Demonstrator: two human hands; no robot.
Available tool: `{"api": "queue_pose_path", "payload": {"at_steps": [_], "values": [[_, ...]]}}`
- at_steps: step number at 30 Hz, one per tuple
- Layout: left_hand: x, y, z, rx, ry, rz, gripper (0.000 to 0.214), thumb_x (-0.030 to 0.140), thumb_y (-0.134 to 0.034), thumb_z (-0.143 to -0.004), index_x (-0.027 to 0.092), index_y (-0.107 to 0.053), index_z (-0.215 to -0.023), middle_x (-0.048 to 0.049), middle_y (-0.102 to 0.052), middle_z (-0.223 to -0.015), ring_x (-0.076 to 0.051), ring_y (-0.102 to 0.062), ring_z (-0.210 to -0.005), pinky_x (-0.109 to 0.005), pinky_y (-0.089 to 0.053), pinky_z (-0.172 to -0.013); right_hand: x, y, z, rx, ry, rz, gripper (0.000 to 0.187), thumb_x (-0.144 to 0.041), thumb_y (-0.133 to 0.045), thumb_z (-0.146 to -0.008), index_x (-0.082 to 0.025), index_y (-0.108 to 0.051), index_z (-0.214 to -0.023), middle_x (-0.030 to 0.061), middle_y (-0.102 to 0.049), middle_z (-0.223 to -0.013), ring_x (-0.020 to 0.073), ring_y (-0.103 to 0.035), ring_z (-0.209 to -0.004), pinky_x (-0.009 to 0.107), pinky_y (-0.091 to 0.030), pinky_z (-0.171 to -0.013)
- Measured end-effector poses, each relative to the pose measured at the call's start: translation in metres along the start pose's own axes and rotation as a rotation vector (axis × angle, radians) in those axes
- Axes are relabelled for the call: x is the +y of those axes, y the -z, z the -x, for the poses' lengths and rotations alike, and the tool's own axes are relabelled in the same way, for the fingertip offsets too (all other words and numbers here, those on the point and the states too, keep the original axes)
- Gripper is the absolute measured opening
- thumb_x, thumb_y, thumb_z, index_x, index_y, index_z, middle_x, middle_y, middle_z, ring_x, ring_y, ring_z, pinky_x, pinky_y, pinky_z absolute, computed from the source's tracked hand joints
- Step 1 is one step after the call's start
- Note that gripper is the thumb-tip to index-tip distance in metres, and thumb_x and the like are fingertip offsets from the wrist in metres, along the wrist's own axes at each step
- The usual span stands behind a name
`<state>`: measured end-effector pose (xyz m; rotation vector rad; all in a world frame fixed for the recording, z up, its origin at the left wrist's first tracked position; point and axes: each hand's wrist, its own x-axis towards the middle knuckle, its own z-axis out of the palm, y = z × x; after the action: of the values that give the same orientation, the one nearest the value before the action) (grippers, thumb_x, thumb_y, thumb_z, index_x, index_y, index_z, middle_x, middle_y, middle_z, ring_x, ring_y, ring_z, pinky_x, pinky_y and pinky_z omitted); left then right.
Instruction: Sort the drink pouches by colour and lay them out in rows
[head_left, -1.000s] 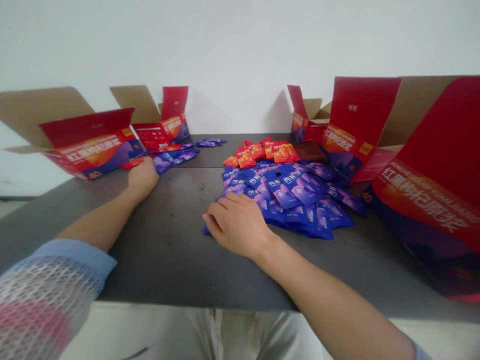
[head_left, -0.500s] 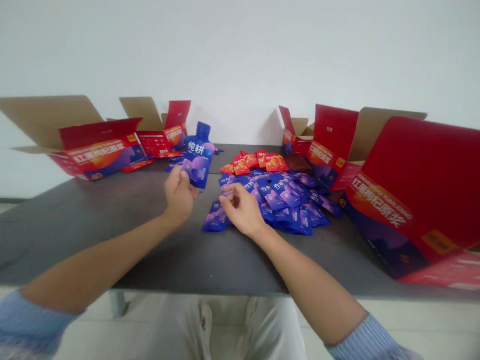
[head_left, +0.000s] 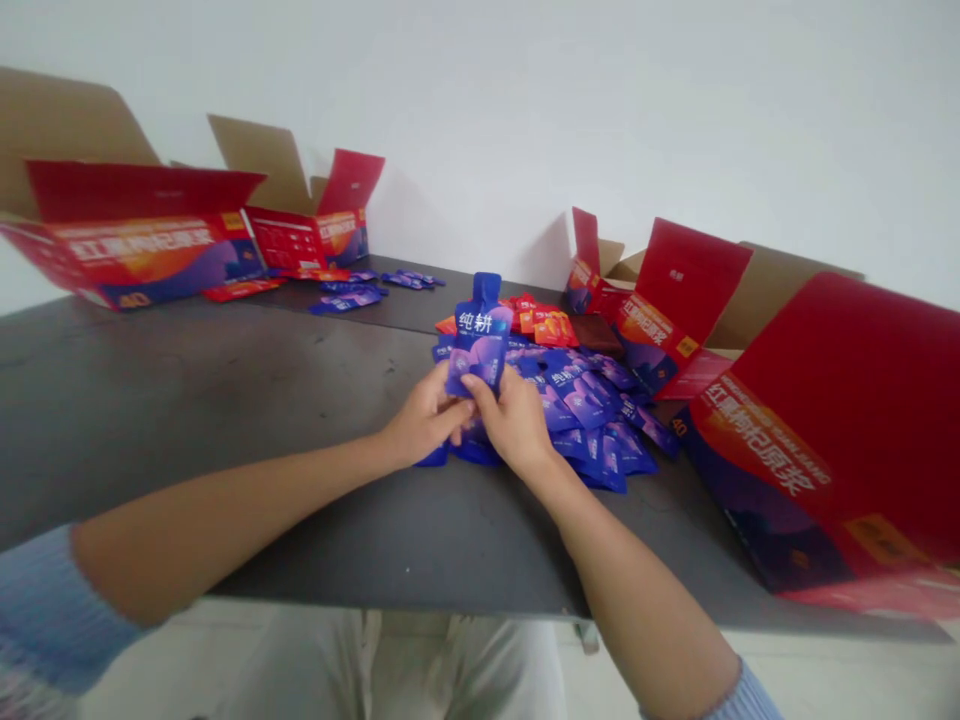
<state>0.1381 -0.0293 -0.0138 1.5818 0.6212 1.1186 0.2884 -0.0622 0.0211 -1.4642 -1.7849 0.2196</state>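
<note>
An upright blue-purple spouted pouch (head_left: pixel 478 345) is pinched by its lower end between both my hands, its printed front facing me. My left hand (head_left: pixel 429 418) closes on its lower left corner, while my right hand (head_left: pixel 516 415) has its thumb pressed over the lower right. Just behind and to the right of the hands lies a loose heap of matching blue pouches (head_left: pixel 581 395), partly hidden by my right hand. Beyond that heap sit several red-orange sachets (head_left: pixel 551 325).
Open printed cartons stand on both sides: a large red carton (head_left: pixel 847 440) near right, another (head_left: pixel 652 335) behind it, a small one (head_left: pixel 583 285) farther back, and two at left (head_left: pixel 172 255) (head_left: pixel 341 235). Blue pouches (head_left: pixel 349 298) lie by the left cartons. A dark brown flat item (head_left: pixel 596 335) borders the sachets.
My left hand has brought the pouch rightward to the middle, and my right hand has left the heap and gripped the pouch too. The view has tilted and turned slightly.
</note>
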Motion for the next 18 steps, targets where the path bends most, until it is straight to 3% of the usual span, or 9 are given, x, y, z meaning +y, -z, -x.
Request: {"api": "queue_pose_path", "payload": {"at_steps": [5,9,13,15,18], "values": [[0.006,0.004,0.011,0.011,-0.07,-0.093,0.03,0.047,-0.076,-0.085,0.022,-0.061,-0.086,0.0034,-0.057,-0.052,-0.012,-0.05,-0.039,-0.025,-0.038,-0.04,0.001,0.012,-0.002,-0.093,0.062,0.065,0.043,-0.048,-0.039,-0.108,-0.022,-0.057,-0.079,0.0036,-0.068,-0.076,0.0184,-0.063,-0.069,0.027,-0.04,-0.066],[0.009,-0.007,0.022,0.028,-0.147,-0.111,0.04,0.06,-0.062,-0.094,0.022,-0.064,-0.083,0.0032,-0.054,-0.047,-0.013,-0.048,-0.037,-0.027,-0.037,-0.042,0.001,0.031,-0.003,-0.12,0.221,0.079,0.056,-0.061,-0.032,-0.107,-0.023,-0.047,-0.069,0.0019,-0.06,-0.067,0.0159,-0.056,-0.062,0.027,-0.033,-0.061],[0.009,-0.01,0.027,0.055,-0.129,-0.106,0.05,0.069,-0.055,-0.095,0.022,-0.065,-0.081,0.0021,-0.051,-0.045,-0.014,-0.046,-0.038,-0.029,-0.038,-0.043,-0.002,0.038,-0.002,-0.17,0.256,0.097,0.062,-0.065,-0.025,-0.107,-0.023,-0.049,-0.069,0.0019,-0.06,-0.066,0.0156,-0.054,-0.06,0.027,-0.03,-0.058],[0.008,-0.008,0.023,0.105,-0.107,-0.061,0.052,0.072,-0.056,-0.093,0.022,-0.064,-0.08,0.0008,-0.054,-0.05,-0.014,-0.049,-0.041,-0.03,-0.039,-0.045,-0.004,0.036,-0.001,-0.193,0.255,0.155,0.062,-0.063,-0.027,-0.108,-0.023,-0.051,-0.068,0.0018,-0.058,-0.062,0.0158,-0.052,-0.057,0.028,-0.029,-0.058],[0.009,-0.003,0.009,0.282,-0.157,0.029,0.05,0.072,-0.068,-0.085,0.022,-0.064,-0.084,-0.0011,-0.063,-0.067,-0.016,-0.058,-0.058,-0.03,-0.047,-0.055,-0.008,0.028,0.002,-0.266,0.269,0.279,0.057,-0.057,-0.037,-0.108,-0.022,-0.054,-0.065,0.0022,-0.057,-0.06,0.0167,-0.051,-0.056,0.029,-0.027,-0.059]]}}
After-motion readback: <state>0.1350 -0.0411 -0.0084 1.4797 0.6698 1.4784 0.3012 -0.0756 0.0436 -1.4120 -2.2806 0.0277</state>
